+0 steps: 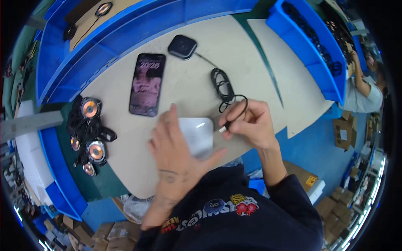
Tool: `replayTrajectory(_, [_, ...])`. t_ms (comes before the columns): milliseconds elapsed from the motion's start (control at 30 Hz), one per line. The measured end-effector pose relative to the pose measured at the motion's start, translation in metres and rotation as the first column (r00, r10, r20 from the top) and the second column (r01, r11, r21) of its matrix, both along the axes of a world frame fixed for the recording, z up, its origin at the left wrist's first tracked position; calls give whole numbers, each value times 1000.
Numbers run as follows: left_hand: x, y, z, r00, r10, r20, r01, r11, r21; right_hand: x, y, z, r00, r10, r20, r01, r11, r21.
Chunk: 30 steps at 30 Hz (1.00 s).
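Observation:
Between the thumb and fingers of my right hand [251,123] is the plug of a USB cable [222,129], its metal end pointing left. The black cable [222,83] runs from there in a tied coil to a dark square charging pad [182,46] farther back on the table. My left hand [176,146] is spread, thumb reaching right, beside a white rounded-square block [197,136]. Its fingers are blurred and overlap the block's left edge; whether they touch it I cannot tell. A phone [147,85] with a lit screen lies beyond my left hand.
Several round charging modules with copper coils [91,109] and black cables are heaped at the left. Blue bins [125,35] border the table [184,90] at the back; another blue bin [307,50] of black cables stands back right. A co-worker [366,90] is at far right. Cartons [345,131] stand beyond.

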State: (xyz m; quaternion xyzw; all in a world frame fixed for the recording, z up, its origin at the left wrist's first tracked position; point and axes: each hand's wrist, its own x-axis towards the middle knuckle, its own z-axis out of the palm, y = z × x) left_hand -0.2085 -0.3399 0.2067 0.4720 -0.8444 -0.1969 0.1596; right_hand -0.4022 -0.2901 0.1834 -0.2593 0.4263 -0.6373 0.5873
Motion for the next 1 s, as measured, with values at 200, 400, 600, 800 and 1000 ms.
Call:
replayTrajectory(200, [0,26,-36,978,193,-82,-190,981,42,19,-45,-1,918,72,-390,-54,997,56])
replayTrajectory(400, [19,33,-59,859,-46,-510,25,999,-48,21,-51,11,888,218,-405,-189,976,111])
replayTrajectory(600, [19,36,-63,810,-149,-567,73,985,-156,24,-47,16,829,225,-512,-236,971,46])
replayTrajectory(800, [20,38,-68,797,-182,-576,95,979,-179,19,-50,36,671,324,-667,-304,940,151])
replayTrajectory(1000, [18,38,-66,789,-120,-602,55,991,-125,15,-57,43,564,355,-746,-366,917,159])
